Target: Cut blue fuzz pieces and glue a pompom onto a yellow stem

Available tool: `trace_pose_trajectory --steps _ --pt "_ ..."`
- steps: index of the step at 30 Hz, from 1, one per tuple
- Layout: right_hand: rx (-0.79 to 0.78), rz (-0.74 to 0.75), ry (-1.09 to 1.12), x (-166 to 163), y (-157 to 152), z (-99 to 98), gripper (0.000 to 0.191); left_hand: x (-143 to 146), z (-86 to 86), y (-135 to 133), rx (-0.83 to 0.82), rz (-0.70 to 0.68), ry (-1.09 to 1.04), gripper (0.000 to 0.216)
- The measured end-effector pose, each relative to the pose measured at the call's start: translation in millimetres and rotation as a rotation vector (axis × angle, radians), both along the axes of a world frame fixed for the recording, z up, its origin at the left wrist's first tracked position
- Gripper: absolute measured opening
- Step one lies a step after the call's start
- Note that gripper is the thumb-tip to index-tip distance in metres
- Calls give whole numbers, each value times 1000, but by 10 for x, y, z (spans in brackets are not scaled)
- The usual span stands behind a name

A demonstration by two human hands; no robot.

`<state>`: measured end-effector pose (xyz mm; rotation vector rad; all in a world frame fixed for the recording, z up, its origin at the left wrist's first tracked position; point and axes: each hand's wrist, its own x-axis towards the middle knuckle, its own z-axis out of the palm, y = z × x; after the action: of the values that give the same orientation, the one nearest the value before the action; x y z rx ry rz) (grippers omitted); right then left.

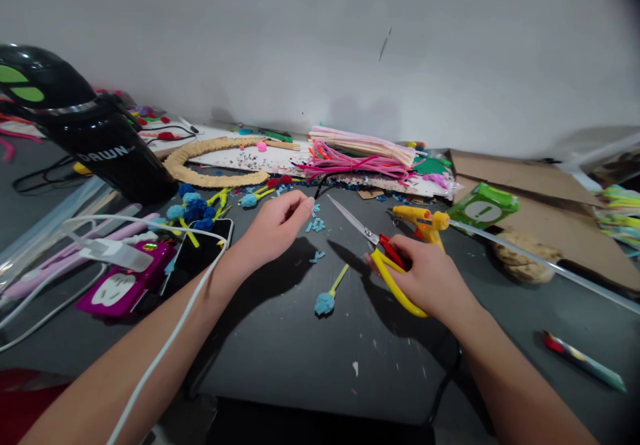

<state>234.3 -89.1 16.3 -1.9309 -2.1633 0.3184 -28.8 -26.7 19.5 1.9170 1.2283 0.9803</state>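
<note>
My right hand (425,275) grips a pair of scissors (370,233) with red and yellow handles. Their blades point up and left, toward my other hand. My left hand (283,225) is closed in a pinch above the dark table. A thin dark strand shows at its fingertips, but whether it is held I cannot tell. Small cut light-blue bits (316,225) lie just under those fingertips. Nearer to me, between the hands, a blue fluffy flower (325,303) with a yellow-green stem rests on the table.
A yellow glue gun (420,218) with a long clear stick lies right, beside a green packet (485,206). Pink pipe cleaners (350,161) and a tan wrapped ring (187,165) lie behind. Left are a black bottle (110,145), blue flowers (197,208), a phone (193,265) and a purple power strip (120,285).
</note>
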Motion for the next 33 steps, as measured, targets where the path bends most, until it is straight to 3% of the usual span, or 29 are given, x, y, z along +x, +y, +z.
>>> trace_pose_trajectory --steps 10,16,19,33 --pt "-15 -96 -135 -10 43 33 36 10 -22 -5 -71 -114 76 32" --pt "-52 -102 -146 -24 50 39 34 -1 -8 -40 -177 -432 286 31" --pt "-53 -91 -146 -29 46 46 34 -9 -31 -43 -201 -525 332 28" --pt "-60 -78 -144 -25 36 18 32 -92 -117 37 -166 -479 383 22"
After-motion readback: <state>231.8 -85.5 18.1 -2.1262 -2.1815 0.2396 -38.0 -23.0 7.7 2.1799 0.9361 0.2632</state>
